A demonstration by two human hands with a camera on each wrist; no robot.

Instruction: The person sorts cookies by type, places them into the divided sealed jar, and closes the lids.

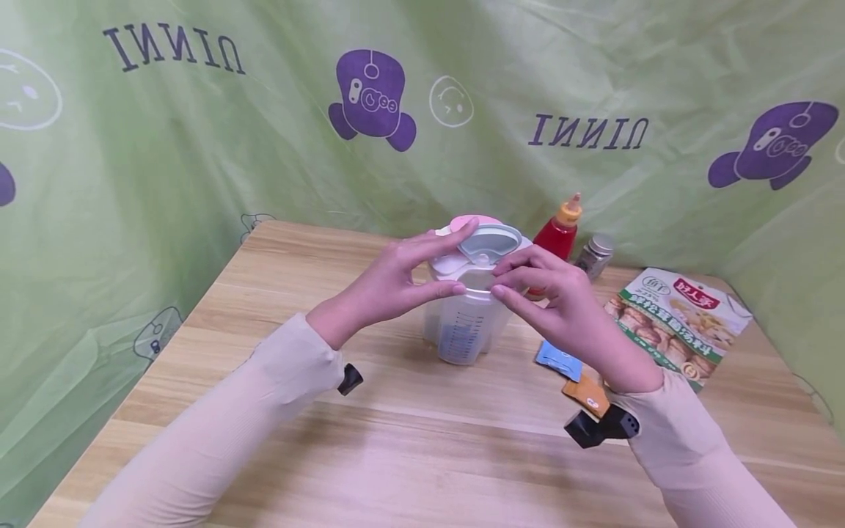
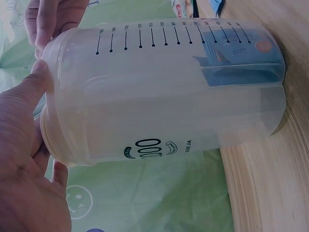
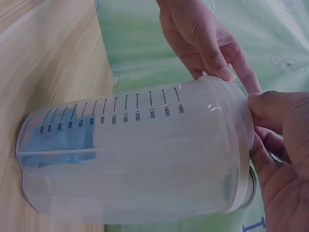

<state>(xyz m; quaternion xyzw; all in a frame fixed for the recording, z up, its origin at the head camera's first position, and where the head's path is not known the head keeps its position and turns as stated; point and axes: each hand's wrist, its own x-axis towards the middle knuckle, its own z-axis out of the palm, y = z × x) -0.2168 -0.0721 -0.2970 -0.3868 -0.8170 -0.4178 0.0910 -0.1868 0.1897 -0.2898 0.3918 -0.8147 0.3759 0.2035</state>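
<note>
A translucent storage jar (image 1: 480,326) with measuring marks stands upright on the table. A grey flap (image 1: 494,246) on its lid is raised over an opening, with a pink flap (image 1: 465,219) behind. Through the wall of the front compartment a blue sachet (image 2: 244,55) shows near the bottom. My left hand (image 1: 396,282) holds the lid from the left, thumb at the front rim, index finger stretched over the top. From the right, my right hand (image 1: 557,297) pinches the rim of the opening between thumb and fingertips. Some left-hand fingers are hidden behind the jar.
Behind my right hand are a red squeeze bottle (image 1: 554,238) with a yellow cap and a small shaker jar (image 1: 596,253). A printed food bag (image 1: 683,315) lies at the right, near a blue sachet (image 1: 559,359) and an orange sachet (image 1: 586,394). Green curtain (image 1: 277,132) surrounds the table.
</note>
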